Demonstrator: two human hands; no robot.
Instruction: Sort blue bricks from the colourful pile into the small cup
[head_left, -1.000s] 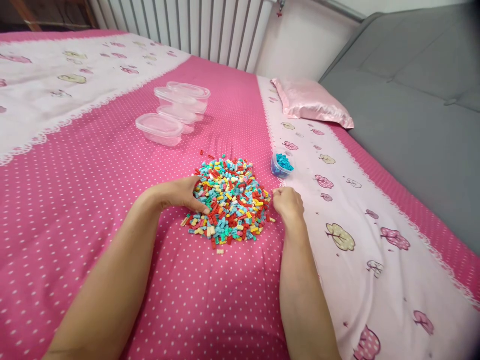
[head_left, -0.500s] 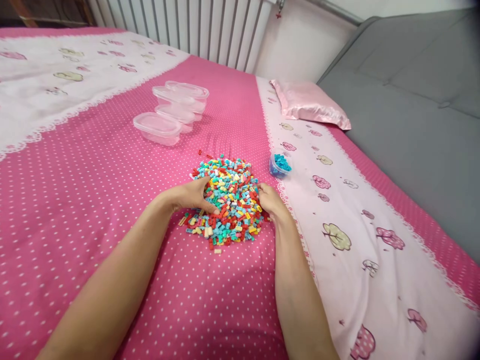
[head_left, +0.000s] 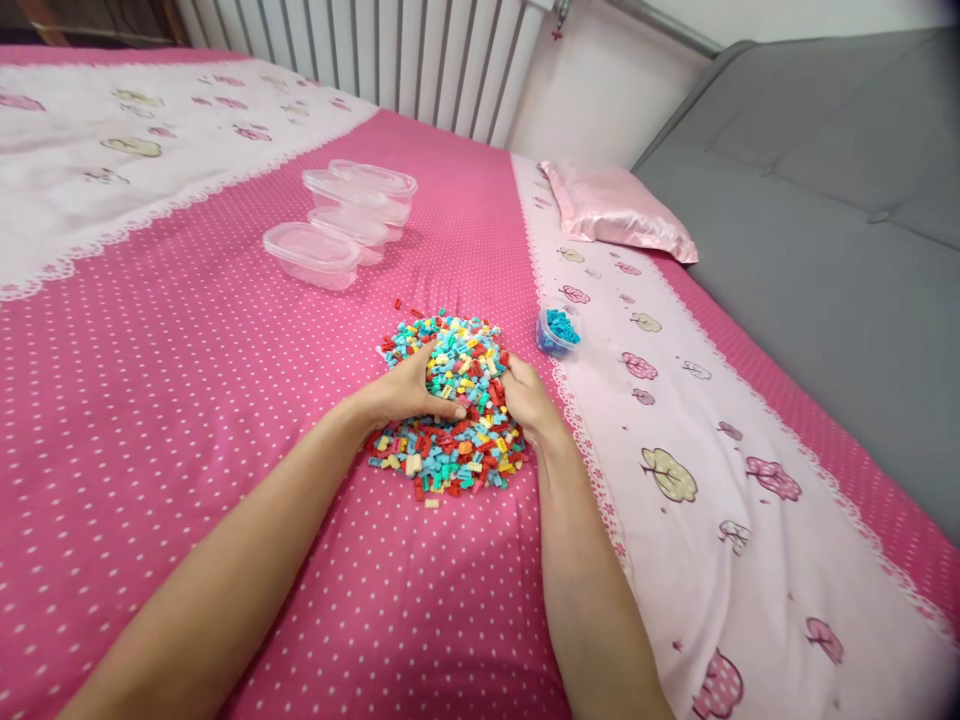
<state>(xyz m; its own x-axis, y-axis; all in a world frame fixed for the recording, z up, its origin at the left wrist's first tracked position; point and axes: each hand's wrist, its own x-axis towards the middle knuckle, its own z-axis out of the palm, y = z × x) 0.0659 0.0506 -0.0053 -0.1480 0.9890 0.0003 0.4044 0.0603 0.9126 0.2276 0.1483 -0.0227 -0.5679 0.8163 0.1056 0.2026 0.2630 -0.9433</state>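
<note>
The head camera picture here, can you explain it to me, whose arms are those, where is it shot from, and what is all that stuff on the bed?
The camera sits on a person's head and looks forward and down, so the two bare arms are the wearer's own. There is no machine. The left hand and right hand press into a pile of small coloured bricks from either side, cupping some between them; neither shows a firm grip on any single brick. The pile lies on a pink dotted bedspread. Beyond it stand clear lidded tubs, and to the right a small cup of blue bricks. A pink pillow lies farther back.
</note>
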